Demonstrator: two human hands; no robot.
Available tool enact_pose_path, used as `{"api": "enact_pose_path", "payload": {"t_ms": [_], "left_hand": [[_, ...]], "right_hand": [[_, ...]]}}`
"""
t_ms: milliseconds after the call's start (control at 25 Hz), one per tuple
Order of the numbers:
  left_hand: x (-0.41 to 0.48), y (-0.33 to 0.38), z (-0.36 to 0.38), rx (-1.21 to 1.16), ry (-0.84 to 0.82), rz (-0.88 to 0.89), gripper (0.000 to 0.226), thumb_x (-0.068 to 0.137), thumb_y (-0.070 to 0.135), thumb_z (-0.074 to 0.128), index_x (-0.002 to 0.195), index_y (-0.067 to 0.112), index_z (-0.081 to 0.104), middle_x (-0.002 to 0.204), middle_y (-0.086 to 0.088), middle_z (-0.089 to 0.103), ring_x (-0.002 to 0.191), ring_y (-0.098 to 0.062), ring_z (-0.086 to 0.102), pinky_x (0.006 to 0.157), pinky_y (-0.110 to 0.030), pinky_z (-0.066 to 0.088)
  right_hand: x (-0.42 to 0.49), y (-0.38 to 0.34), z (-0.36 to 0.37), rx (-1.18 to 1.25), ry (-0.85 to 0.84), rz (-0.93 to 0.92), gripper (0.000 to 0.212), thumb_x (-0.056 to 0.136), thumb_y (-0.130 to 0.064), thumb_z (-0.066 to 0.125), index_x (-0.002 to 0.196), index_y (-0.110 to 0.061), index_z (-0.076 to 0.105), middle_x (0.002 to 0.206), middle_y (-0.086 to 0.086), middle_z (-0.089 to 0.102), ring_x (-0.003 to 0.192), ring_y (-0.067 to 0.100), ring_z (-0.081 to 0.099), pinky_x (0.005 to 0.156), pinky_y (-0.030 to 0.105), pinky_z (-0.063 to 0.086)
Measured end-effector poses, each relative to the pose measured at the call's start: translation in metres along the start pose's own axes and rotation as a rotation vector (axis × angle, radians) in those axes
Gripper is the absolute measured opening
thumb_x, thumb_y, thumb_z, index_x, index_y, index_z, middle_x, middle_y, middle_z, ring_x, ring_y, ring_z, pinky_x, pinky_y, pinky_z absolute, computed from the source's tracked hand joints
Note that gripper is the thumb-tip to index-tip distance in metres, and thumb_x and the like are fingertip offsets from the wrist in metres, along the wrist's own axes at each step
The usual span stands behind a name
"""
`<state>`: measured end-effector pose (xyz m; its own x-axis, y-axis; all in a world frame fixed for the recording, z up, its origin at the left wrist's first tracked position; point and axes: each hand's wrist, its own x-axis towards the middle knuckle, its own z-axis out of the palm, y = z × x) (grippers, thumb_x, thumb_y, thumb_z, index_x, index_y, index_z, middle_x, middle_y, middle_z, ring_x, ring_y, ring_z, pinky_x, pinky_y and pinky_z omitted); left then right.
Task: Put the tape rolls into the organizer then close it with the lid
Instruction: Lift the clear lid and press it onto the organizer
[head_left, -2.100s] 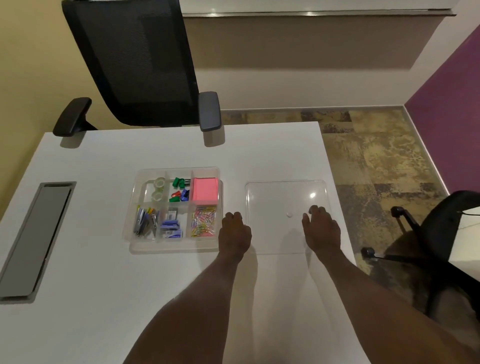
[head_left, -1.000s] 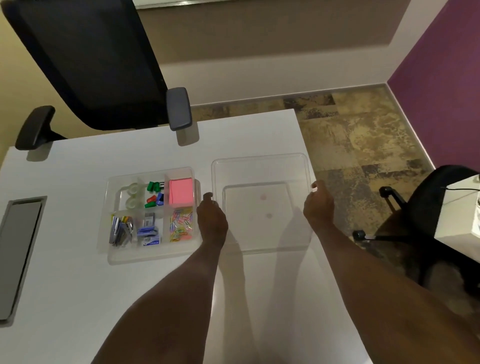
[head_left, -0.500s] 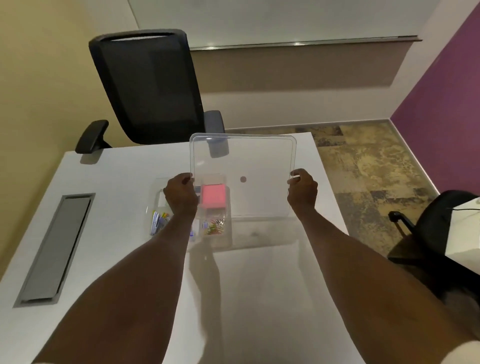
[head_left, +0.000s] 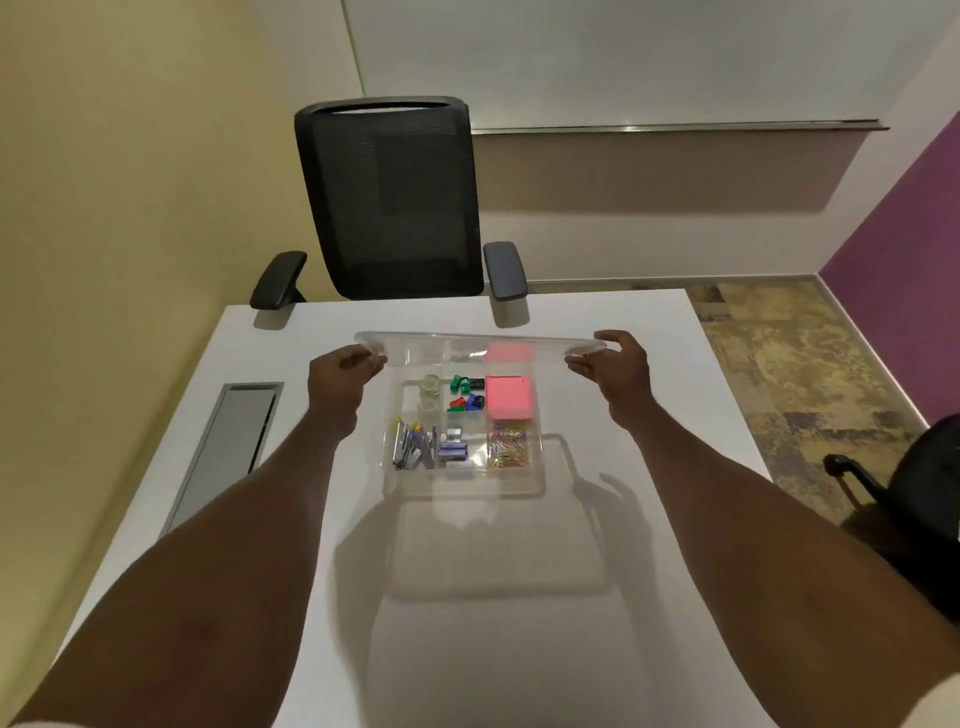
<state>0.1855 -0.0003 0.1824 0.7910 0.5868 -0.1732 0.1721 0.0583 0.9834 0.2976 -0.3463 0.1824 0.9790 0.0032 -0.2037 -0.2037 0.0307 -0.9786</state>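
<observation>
A clear plastic organizer (head_left: 462, 491) sits on the white desk (head_left: 291, 332), divided into compartments. Two clear tape rolls (head_left: 430, 392) lie in its far-left compartment. The transparent lid (head_left: 426, 349) hangs in the air, nearly flat, over the organizer's far edge. My left hand (head_left: 337, 382) pinches the lid's left edge and my right hand (head_left: 615, 371) pinches its right edge. The lid does not touch the organizer.
Other compartments hold coloured clips (head_left: 465, 392), a pink note pad (head_left: 510, 397), pens (head_left: 410, 447), staples and paper clips (head_left: 508, 449). A grey cable cover (head_left: 223, 457) is set in the desk at left. A black office chair (head_left: 389, 197) stands behind the desk, another chair (head_left: 914, 519) at right.
Both hands took the lid from the desk to the right of the organizer, lifted it upright, then carried it left and tipped it nearly flat above the organizer.
</observation>
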Motion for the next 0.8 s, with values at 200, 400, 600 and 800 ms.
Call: {"api": "enact_pose_path", "payload": {"t_ms": [200,400,600,800], "left_hand": [[0.011,0.002,-0.043,-0.067,-0.141,-0.123,0.029,0.097,0.000,0.061,0.123,-0.011,0.067,0.120,-0.022,0.070,0.114,-0.032,0.066,0.100,-0.036,0.055],[0.014,-0.010,-0.042,-0.033,-0.109,-0.147,0.031,0.089,-0.005,0.072,0.119,-0.014,0.068,0.113,-0.028,0.070,0.104,-0.032,0.066,0.108,-0.045,0.052],[0.019,-0.040,-0.030,0.034,-0.009,-0.204,0.045,0.083,-0.007,0.080,0.125,-0.012,0.066,0.124,-0.029,0.069,0.111,-0.035,0.067,0.112,-0.049,0.051],[0.024,-0.071,-0.012,0.151,0.119,-0.233,0.035,0.083,-0.001,0.080,0.117,-0.008,0.074,0.113,-0.028,0.075,0.093,-0.036,0.073,0.102,-0.046,0.058]], "right_hand": [[-0.006,-0.006,0.022,-0.113,0.026,0.051,0.054,0.088,-0.020,0.081,0.130,-0.001,0.053,0.118,0.026,0.072,0.105,0.037,0.073,0.100,0.048,0.057],[-0.010,0.005,0.037,-0.254,0.000,0.042,0.059,0.082,-0.008,0.085,0.130,0.000,0.051,0.117,0.027,0.070,0.102,0.042,0.072,0.096,0.052,0.058],[-0.003,0.030,0.040,-0.455,0.093,0.059,0.037,0.077,-0.002,0.087,0.110,0.005,0.072,0.108,0.021,0.073,0.096,0.029,0.070,0.088,0.036,0.057],[0.011,0.059,0.050,-0.440,0.158,0.103,0.015,0.082,0.002,0.081,0.095,0.007,0.077,0.094,0.023,0.077,0.086,0.036,0.075,0.088,0.044,0.062]]}}
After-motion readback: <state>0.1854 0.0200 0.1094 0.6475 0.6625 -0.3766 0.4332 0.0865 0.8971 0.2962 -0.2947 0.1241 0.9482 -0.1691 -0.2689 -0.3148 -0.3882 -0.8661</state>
